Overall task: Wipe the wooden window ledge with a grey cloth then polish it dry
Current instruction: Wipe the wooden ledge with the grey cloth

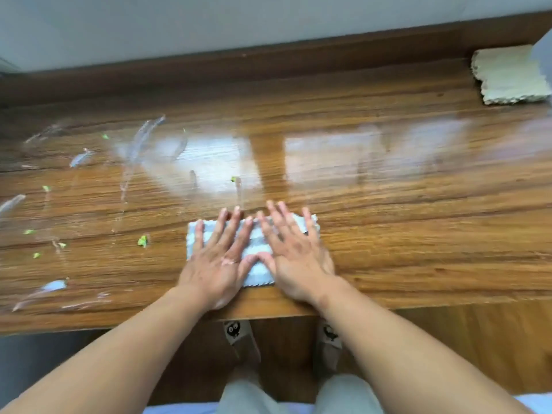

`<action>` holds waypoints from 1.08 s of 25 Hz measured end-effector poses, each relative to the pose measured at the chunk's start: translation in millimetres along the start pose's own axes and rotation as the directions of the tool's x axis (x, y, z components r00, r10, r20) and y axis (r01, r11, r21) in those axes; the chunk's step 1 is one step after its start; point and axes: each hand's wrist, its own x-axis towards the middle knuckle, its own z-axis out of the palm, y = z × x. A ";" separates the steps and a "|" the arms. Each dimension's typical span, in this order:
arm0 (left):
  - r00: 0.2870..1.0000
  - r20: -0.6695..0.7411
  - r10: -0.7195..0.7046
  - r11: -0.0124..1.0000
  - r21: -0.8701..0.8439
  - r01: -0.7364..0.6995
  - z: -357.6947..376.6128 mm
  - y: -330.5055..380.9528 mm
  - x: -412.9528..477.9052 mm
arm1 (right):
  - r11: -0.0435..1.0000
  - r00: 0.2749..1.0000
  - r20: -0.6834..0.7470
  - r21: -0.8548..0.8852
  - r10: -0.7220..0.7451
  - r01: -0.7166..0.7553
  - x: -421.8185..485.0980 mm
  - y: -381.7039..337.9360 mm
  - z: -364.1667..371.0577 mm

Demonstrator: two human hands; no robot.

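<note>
On ledge (388, 234): left hand (215, 264), right hand (295, 258) flat, fingers spread, pressing grey cloth (258, 264).

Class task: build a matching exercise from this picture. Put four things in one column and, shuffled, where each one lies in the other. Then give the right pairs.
Things
1. grey cloth
2. beige cloth
3. green specks
4. slippers

Places
A. far right of the ledge
B. on the floor, below the ledge
C. flat under the left hand and right hand
D. left part of the ledge

Pairs: 1-C, 2-A, 3-D, 4-B
</note>
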 end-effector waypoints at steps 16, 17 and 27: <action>0.875 0.166 0.454 0.890 -0.125 -0.438 -27.5 19.8 42.0 | 0.795 0.813 0.060 0.180 0.579 -0.579 1.9 2.1 -16.2; 0.881 0.172 0.441 0.897 -0.085 -0.433 -41.4 22.2 71.9 | 0.800 0.819 0.055 0.181 0.572 -0.571 27.8 21.2 -27.1; 0.932 0.214 0.292 0.945 0.088 -0.316 -123.9 -118.2 262.3 | 0.895 0.895 0.119 0.078 0.429 -0.439 267.6 33.6 -85.2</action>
